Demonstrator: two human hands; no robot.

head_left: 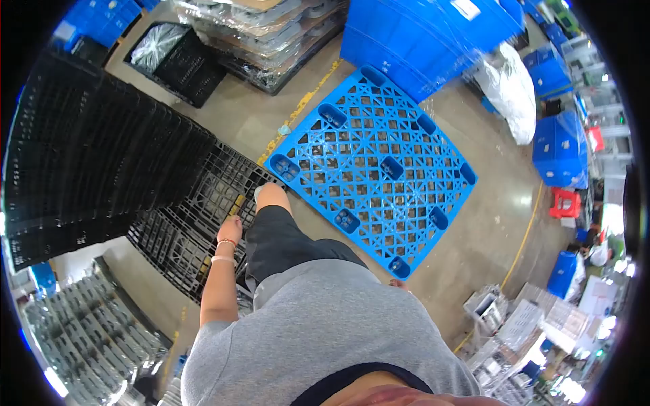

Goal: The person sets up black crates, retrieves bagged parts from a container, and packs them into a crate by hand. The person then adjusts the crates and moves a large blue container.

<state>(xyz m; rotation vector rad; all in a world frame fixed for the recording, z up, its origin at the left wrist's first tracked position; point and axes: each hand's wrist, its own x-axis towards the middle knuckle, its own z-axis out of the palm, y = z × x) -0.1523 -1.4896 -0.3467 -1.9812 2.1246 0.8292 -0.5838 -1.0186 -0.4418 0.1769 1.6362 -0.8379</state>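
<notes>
My left hand (230,229) hangs at my side with its fingers curled in, and nothing shows in it. Two bands circle that wrist. Below it lies a black plastic pallet (233,162) with an open grid deck. Only a sliver of my right hand (399,285) shows past my shirt, close to the near corner of a blue plastic pallet (411,177). Its fingers are mostly hidden, and whether it touches the pallet I cannot tell. The blue pallet lies on the floor in front of me, its grid deck bare.
Tall black stacked crates (101,155) stand at the left on the black pallet. Ahead are a black bin (193,71), wrapped stacked trays (271,40) and a large blue container (426,40). Wrapped grey parts (95,331) sit at lower left; a red crate (565,203) is far right.
</notes>
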